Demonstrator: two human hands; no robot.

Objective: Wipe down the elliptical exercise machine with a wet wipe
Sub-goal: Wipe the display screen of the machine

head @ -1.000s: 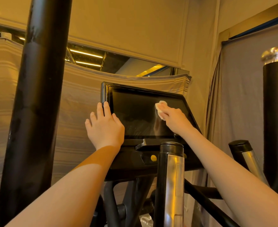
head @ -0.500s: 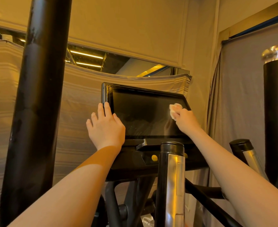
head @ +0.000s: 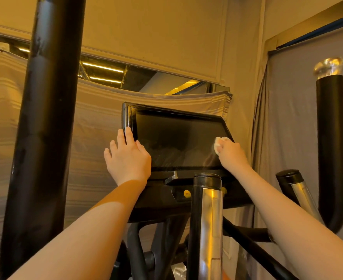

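Observation:
The elliptical's dark console screen sits straight ahead, tilted towards me, with smeared wet streaks across its lower half. My right hand holds a crumpled white wet wipe against the screen's right edge. My left hand rests flat with straight fingers on the console's left frame. Below the screen is a black panel with a yellow button.
A thick black handlebar rises at the left, close to me. A chrome and black post stands in front of the console. A curved black handle rises at the right. Grey cloth hangs behind the machine.
My right hand has slid the wipe rightwards across the screen, from its middle to its right edge. The left hand has stayed on the left frame.

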